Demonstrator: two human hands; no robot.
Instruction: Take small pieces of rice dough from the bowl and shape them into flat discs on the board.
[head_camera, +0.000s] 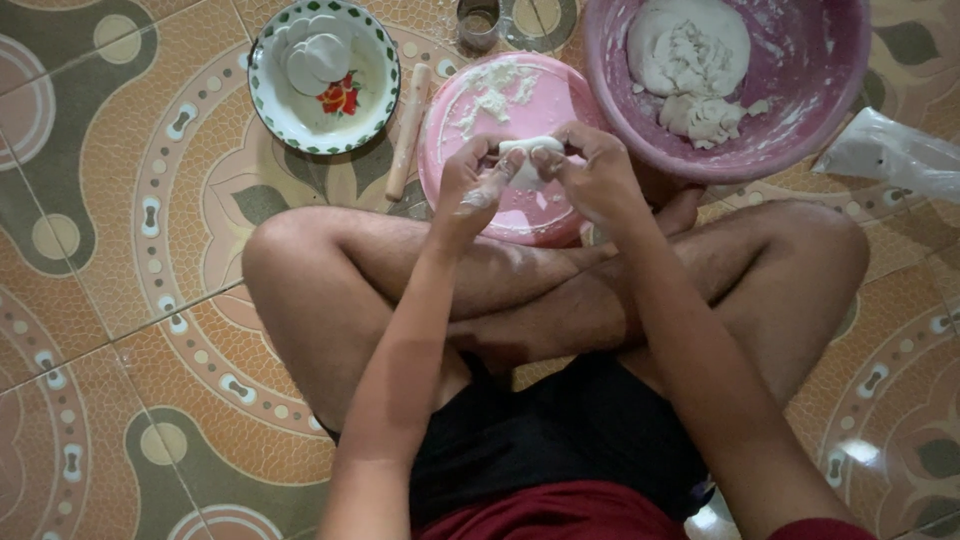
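Pinching soft white dough lump

White dough over a pink lid, a pink basin — the bowl green-and-white rimmed with a red flower — floor tiles patterned orange and grey-green.

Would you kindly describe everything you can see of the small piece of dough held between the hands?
The piece of dough is a small, white, soft-looking lump, roughly oblong and lying crosswise. The left hand and right hand pinch it from either side with their fingertips, partly hiding it. It is held in the air above the flour-dusted pink board, not resting on it.
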